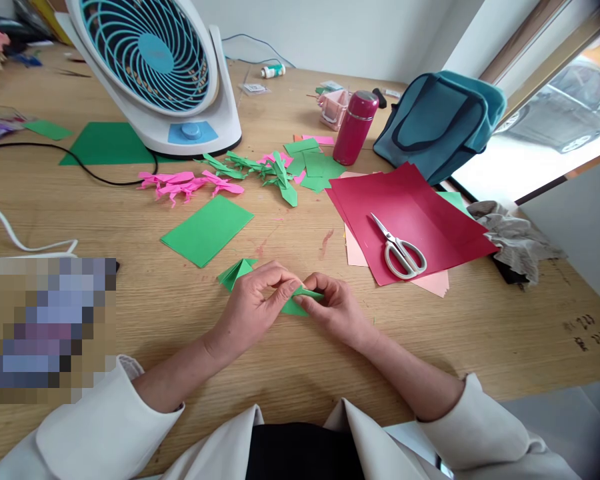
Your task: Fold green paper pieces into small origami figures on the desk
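Between my two hands is a small piece of folded green paper (296, 308), held just above the wooden table. My left hand (257, 300) pinches its upper left edge with thumb and forefinger. On the other side, my right hand (334, 307) grips the right end, thumb in front and fingers curled behind. Part of the paper is hidden by the fingers. Just beyond my left hand lies a folded green paper piece (236, 272) with raised creases. A flat stack of green paper (207, 230) rests farther back to the left.
Scissors (399, 248) lie on red paper sheets (430, 220) at right. Folded pink paper figures (180, 183) and green ones (280, 175) sit behind. A fan (193, 130), a red flask (355, 130) and a teal bag (430, 127) stand at the back. A black cord (100, 175) crosses the left.
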`<state>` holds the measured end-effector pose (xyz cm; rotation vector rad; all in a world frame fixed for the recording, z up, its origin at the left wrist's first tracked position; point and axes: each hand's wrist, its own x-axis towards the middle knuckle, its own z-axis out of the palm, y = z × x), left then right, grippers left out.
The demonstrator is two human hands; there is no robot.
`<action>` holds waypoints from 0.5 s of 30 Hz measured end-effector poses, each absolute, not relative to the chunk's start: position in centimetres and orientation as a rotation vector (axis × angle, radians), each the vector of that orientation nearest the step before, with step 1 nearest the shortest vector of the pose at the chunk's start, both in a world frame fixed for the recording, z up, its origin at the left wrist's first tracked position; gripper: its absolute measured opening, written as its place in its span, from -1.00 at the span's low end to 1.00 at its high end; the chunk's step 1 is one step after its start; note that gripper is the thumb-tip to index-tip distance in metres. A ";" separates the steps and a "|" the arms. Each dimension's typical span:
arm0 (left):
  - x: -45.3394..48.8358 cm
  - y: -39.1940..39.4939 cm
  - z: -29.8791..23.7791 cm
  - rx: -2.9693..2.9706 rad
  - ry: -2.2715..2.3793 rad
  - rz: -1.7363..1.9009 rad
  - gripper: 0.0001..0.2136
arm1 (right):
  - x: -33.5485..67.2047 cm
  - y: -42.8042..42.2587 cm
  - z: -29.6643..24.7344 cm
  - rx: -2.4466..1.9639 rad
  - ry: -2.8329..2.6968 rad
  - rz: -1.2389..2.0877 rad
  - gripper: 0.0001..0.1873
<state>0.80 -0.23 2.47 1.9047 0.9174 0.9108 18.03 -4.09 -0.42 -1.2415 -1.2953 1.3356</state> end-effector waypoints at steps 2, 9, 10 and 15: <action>0.8 -0.2 2.3 1.851 0.945 0.896 -0.86 | 18.0 -4.0 -0.6 -1.230 -1.196 1.393 -0.63; 1.1 0.0 1.0 1.839 1.065 0.886 -0.86 | 18.2 -3.8 -1.1 -1.160 -1.125 1.458 -0.61; 1.1 0.0 1.0 1.844 1.067 0.883 -0.86 | 18.2 -3.8 -1.1 -1.148 -1.140 1.467 -0.62; 1.1 0.1 1.2 1.852 1.100 0.892 -0.87 | 18.5 -3.7 -1.0 -1.143 -1.194 1.477 -0.61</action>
